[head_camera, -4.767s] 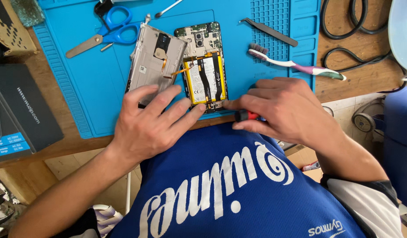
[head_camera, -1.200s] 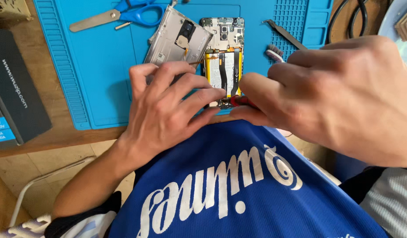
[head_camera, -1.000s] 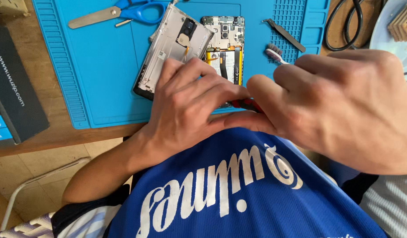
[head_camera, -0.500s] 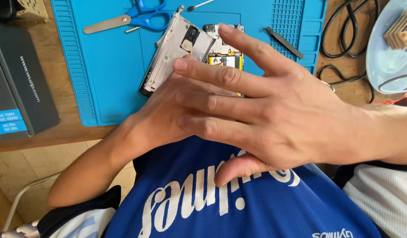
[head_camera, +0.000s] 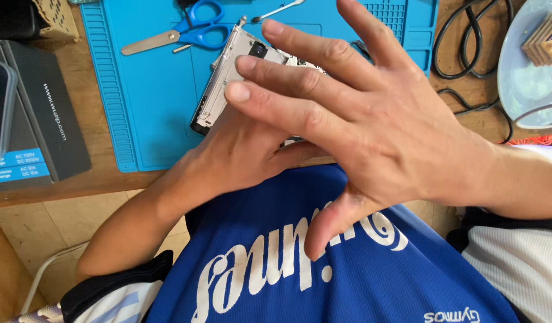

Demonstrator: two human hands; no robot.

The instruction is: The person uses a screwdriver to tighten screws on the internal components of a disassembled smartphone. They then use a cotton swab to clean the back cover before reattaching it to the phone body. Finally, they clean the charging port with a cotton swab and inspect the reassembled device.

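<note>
Our left hand (head_camera: 240, 158) rests on the near end of the opened phone (head_camera: 228, 81), a silver frame on the blue mat (head_camera: 150, 101) whose long side runs from near left to far right, while our right hand (head_camera: 371, 131) floats above it, all 5 fingers spread and holding nothing.

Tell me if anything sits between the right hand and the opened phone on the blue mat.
Yes: the left hand lies on the phone, underneath the right hand, which is raised toward the camera with fingers spread and empty. It hides most of the phone; only the silver frame's upper left part shows on the blue mat.
</note>
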